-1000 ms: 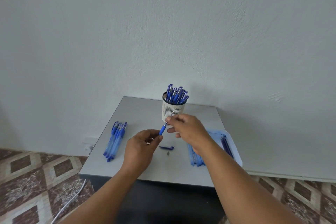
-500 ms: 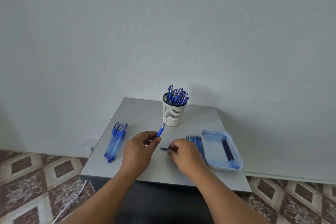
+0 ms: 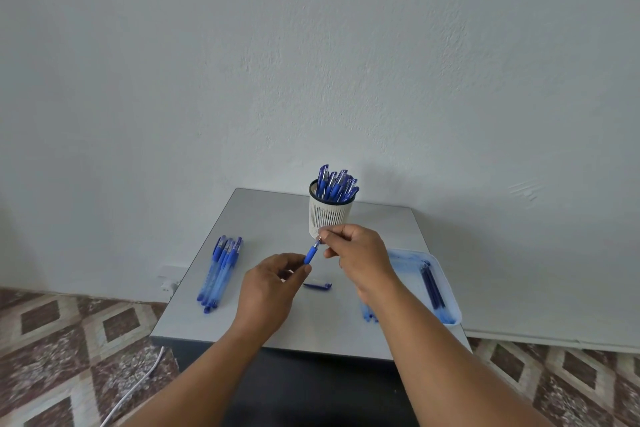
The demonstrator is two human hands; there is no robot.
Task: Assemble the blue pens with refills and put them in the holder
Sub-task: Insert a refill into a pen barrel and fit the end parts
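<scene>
A translucent blue pen barrel (image 3: 310, 254) is held up over the grey desk (image 3: 270, 218), pinched at its lower end by the left hand (image 3: 268, 288) fingers; its tip is pinched by the right hand (image 3: 360, 255) fingers. The white slotted pen holder (image 3: 330, 215) is just behind, a loose blue cap (image 3: 317, 285) just below.
</scene>
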